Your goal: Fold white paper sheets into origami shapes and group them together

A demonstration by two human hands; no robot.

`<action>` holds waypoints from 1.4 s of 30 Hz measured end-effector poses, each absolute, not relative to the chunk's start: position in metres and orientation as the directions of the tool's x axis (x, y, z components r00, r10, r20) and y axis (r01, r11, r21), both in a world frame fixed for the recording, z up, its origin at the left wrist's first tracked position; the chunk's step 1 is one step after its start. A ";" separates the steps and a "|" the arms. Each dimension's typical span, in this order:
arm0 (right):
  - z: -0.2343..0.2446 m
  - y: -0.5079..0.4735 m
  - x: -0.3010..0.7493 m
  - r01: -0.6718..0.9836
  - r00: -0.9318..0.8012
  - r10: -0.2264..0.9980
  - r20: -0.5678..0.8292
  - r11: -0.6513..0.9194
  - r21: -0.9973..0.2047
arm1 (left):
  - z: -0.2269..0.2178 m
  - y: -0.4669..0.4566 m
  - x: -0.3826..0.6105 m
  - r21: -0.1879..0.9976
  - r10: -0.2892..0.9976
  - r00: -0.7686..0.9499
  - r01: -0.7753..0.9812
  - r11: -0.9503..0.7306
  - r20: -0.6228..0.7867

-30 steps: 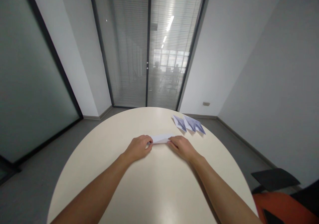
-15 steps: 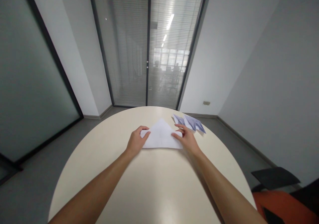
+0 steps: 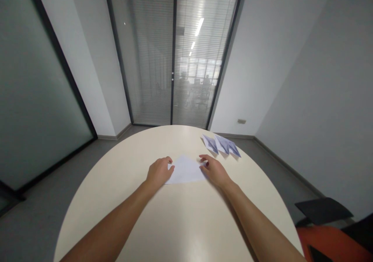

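Observation:
A white sheet of paper (image 3: 186, 171), folded to a peak at its far side, lies on the round table in front of me. My left hand (image 3: 159, 172) is at the paper's left side, thumb and index finger apart around a small gap, partly covering that edge. At the right side is my right hand (image 3: 215, 170), its index finger stretched out and its thumb apart, touching or just over the paper's edge. The underside of both hands and the paper's side corners are partly hidden.
Several folded paper pieces (image 3: 223, 144) with bluish shading stand in an overlapping row at the table's far right. The cream round table (image 3: 180, 219) has its curved edge all around. An orange and black chair (image 3: 332, 238) is at the lower right. Behind are glass doors with blinds (image 3: 192, 87).
The paper has come down and toward me and now looks flatter on the table. Both hands moved toward me with it, and their fingers have loosened from its sides.

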State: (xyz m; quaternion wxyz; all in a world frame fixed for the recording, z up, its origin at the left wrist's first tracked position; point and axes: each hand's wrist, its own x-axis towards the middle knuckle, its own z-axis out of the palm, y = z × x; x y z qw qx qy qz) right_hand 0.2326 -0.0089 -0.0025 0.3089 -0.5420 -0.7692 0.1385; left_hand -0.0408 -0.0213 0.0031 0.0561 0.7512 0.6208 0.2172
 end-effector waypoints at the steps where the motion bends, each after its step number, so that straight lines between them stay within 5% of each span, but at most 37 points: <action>1: 0.000 -0.011 0.231 0.777 -0.241 0.907 0.344 0.393 -0.492 | 0.004 -0.022 -0.040 0.327 0.945 0.162 0.910 -0.254 0.283; 7: 0.014 -0.023 0.212 0.839 -0.378 0.839 0.392 0.489 -0.239 | -0.001 -0.021 -0.031 0.262 0.835 0.405 0.817 -0.514 0.372; 12: 0.008 -0.035 0.194 0.681 -0.582 0.742 0.333 0.668 -0.300 | -0.002 -0.024 -0.023 0.321 0.752 0.553 0.683 -0.656 0.359; 18: -0.002 -0.034 0.202 0.791 -0.524 0.836 0.162 0.548 -0.271 | 0.007 -0.025 -0.028 0.353 0.748 0.576 0.659 -0.664 0.330; 23: -0.002 -0.026 0.211 0.846 -0.407 0.866 0.289 0.477 -0.238 | 0.009 -0.028 -0.031 0.299 0.668 0.670 0.597 -0.744 0.323; 30: 0.013 -0.028 0.203 0.755 -0.465 0.785 0.409 0.593 -0.281 | 0.013 -0.036 -0.030 0.236 0.667 0.671 0.625 -0.744 0.324; 36: 0.015 -0.034 0.204 0.595 -0.632 0.691 0.351 0.723 -0.352 | 0.011 -0.031 -0.034 0.156 0.742 0.593 0.739 -0.656 0.312; 42: 0.016 -0.034 0.208 0.668 -0.583 0.759 0.290 0.651 -0.361 | 0.004 -0.028 -0.034 0.244 0.738 0.586 0.703 -0.668 0.335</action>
